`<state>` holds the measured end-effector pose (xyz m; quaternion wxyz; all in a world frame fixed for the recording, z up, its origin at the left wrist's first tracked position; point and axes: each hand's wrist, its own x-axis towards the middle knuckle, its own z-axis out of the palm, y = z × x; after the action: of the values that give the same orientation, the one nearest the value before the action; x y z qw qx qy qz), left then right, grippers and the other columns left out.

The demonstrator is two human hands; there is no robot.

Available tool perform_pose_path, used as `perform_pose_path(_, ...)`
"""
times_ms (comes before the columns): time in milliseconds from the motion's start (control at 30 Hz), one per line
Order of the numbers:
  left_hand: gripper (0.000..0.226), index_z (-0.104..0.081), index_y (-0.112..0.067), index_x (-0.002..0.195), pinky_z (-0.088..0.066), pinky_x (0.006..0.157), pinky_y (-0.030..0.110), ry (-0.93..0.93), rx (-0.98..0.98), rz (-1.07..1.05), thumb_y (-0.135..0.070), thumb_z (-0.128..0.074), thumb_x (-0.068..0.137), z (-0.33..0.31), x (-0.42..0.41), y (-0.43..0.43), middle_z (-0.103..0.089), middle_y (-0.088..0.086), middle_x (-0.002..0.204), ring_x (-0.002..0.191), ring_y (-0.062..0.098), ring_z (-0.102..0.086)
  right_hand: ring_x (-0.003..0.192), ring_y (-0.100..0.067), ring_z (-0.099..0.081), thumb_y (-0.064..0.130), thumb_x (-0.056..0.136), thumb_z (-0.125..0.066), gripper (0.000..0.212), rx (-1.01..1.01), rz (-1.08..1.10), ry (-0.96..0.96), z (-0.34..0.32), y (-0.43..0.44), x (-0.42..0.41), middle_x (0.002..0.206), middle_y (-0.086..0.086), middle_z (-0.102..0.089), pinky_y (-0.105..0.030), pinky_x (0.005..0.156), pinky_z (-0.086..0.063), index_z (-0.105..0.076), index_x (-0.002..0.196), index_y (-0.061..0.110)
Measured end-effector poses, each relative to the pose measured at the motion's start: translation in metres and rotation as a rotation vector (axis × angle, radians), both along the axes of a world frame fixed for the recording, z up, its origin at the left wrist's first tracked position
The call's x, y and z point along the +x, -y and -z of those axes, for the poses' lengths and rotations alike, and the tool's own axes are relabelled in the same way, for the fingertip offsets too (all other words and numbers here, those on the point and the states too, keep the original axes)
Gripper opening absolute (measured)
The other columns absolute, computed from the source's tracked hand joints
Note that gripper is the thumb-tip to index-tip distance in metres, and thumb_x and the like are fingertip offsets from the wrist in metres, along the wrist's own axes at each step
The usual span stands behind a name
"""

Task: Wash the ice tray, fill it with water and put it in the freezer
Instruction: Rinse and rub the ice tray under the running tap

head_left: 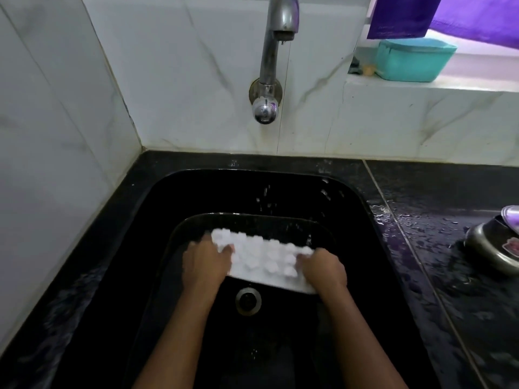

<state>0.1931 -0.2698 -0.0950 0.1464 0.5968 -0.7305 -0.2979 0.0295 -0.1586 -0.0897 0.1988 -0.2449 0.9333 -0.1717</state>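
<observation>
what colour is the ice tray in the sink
White. The ice tray shows plainly against the black sink in the head view.

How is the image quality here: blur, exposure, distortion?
Head view: the white ice tray is blown out and motion-smeared, its cells hard to tell apart; the left hand and right hand are soft too. The black sink swallows detail, wide-angle bending curves the wall tiles, and the window corner by the teal box casts a purple tint.

Tray (266, 262) in sink (196, 192), frame centre, above drain (248, 300). Left hand (203, 265) at its left end, right hand (323, 269) at its right. Tap (273, 51) on wall above. Container (414, 60) on ledge, upper right.
</observation>
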Motion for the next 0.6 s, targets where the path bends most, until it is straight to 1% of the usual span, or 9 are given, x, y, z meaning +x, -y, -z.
perform_pose_path(67,0.056,-0.044,-0.012,0.142,-0.041,0.095,0.042,-0.029,-0.080,-0.033,-0.039,-0.056,0.094,-0.005,0.001,-0.002,-0.050,0.022,0.128,0.119,0.038,-0.048,0.113,-0.037,-0.055,0.038,0.093,-0.044,0.052,-0.070,0.040,-0.033,-0.002,-0.001,0.002,0.126,-0.017,-0.056,-0.036,0.085,-0.043,-0.044,0.135,0.007)
perform_pose_path(167,0.067,-0.025,-0.014,0.153,-0.037,0.100,0.043,-0.102,-0.173,-0.033,-0.036,-0.053,0.096,-0.020,-0.005,-0.009,-0.039,0.020,0.141,0.130,0.037,-0.038,0.119,-0.035,-0.050,0.036,0.097,-0.042,0.062,-0.193,0.043,-0.140,-0.013,0.004,0.003,0.137,-0.014,-0.046,-0.037,0.089,-0.041,-0.022,0.150,0.011)
perform_pose_path(267,0.078,-0.010,-0.016,0.156,-0.034,0.104,0.043,-0.276,-0.204,-0.072,-0.041,-0.053,0.095,-0.026,-0.006,-0.014,-0.026,0.016,0.153,0.138,0.033,-0.029,0.132,-0.029,-0.040,0.040,0.097,-0.046,0.067,-0.501,0.058,0.073,-0.013,0.002,0.002,0.152,-0.009,-0.033,-0.034,0.103,-0.035,-0.014,0.152,0.018)
perform_pose_path(300,0.080,-0.009,-0.019,0.156,-0.034,0.104,0.039,-0.376,-0.224,-0.073,-0.049,-0.051,0.094,-0.029,-0.006,-0.015,-0.023,0.012,0.154,0.138,0.027,-0.030,0.134,-0.025,-0.039,0.044,0.095,-0.048,0.068,-0.663,0.072,0.171,-0.018,0.002,0.002,0.153,-0.005,-0.031,-0.035,0.108,-0.033,-0.015,0.152,0.025)
perform_pose_path(367,0.087,-0.014,-0.022,0.155,-0.034,0.100,0.017,-0.671,-0.218,-0.071,-0.071,-0.040,0.088,-0.040,-0.007,-0.019,-0.023,0.002,0.152,0.131,0.005,-0.034,0.132,-0.018,-0.043,0.054,0.088,-0.051,0.065,-0.968,0.138,0.342,-0.031,0.000,0.001,0.150,0.003,-0.037,-0.043,0.110,-0.035,-0.026,0.146,0.039)
perform_pose_path(433,0.095,-0.032,-0.016,0.148,-0.034,0.091,0.003,-0.989,-0.201,-0.065,-0.082,-0.031,0.080,-0.048,-0.006,-0.019,-0.038,-0.005,0.140,0.115,-0.015,-0.043,0.126,-0.017,-0.048,0.048,0.088,-0.053,0.051,-1.206,0.196,0.507,-0.046,-0.005,0.003,0.142,0.000,-0.046,-0.044,0.106,-0.039,-0.039,0.136,0.035)
perform_pose_path(500,0.075,-0.045,-0.019,0.133,-0.037,0.096,0.011,-1.220,-0.059,-0.115,-0.077,-0.032,0.087,-0.060,-0.006,-0.020,-0.052,-0.015,0.124,0.107,-0.015,-0.051,0.113,-0.014,-0.053,0.032,0.097,-0.048,0.025,-1.299,0.223,0.588,-0.067,-0.012,0.013,0.130,-0.006,-0.052,-0.032,0.094,-0.044,-0.047,0.122,0.030)
perform_pose_path(533,0.056,-0.048,-0.021,0.126,-0.038,0.098,0.018,-1.237,0.005,-0.122,-0.064,-0.033,0.094,-0.073,-0.003,-0.022,-0.055,-0.014,0.118,0.102,-0.013,-0.053,0.109,-0.012,-0.053,0.028,0.099,-0.047,0.024,-1.265,0.192,0.542,-0.082,-0.019,0.016,0.128,-0.007,-0.053,-0.029,0.092,-0.043,-0.045,0.122,0.030)
perform_pose_path(600,0.032,-0.048,-0.017,0.121,-0.039,0.090,0.018,-1.106,-0.133,-0.110,-0.041,-0.038,0.101,-0.109,0.007,-0.032,-0.056,-0.012,0.107,0.092,-0.015,-0.054,0.111,-0.009,-0.055,0.034,0.094,-0.051,0.040,-1.204,0.054,0.299,-0.117,-0.034,0.019,0.128,-0.001,-0.056,-0.029,0.096,-0.044,-0.038,0.131,0.030)
